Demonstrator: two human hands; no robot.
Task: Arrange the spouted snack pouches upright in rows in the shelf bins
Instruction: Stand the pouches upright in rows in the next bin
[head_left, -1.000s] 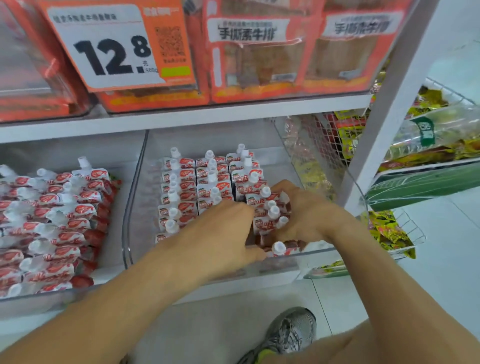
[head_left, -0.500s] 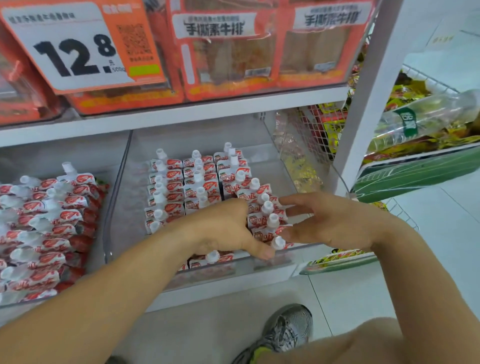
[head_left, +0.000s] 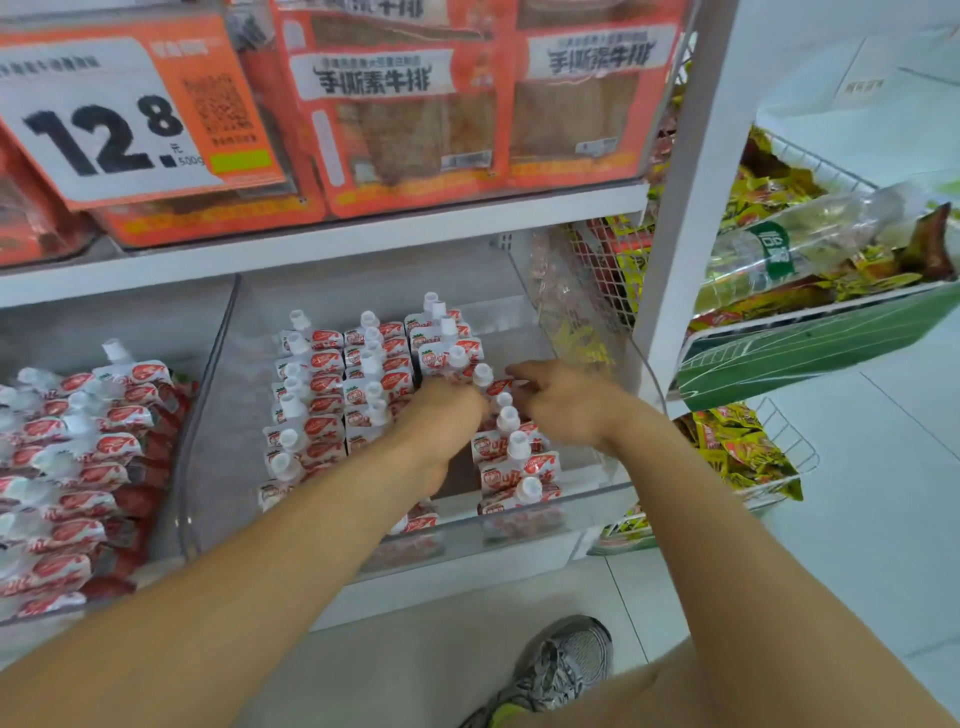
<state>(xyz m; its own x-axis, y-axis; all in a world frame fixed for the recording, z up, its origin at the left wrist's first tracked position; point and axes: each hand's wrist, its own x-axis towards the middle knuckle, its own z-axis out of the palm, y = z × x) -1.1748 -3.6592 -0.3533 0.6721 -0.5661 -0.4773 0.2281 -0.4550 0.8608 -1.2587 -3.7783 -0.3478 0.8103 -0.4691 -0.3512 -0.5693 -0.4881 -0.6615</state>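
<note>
Both hands deeper in clear bin (head_left: 519, 525): left hand (head_left: 447, 410) curled among pouches (head_left: 332, 384); right hand (head_left: 566, 400) fingers now loosely bent.

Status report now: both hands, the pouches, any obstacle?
Left hand and right hand both among red-and-white spouted snack pouches in clear plastic shelf bin; grips unclear. Rows upright. No obstacle seen.
</note>
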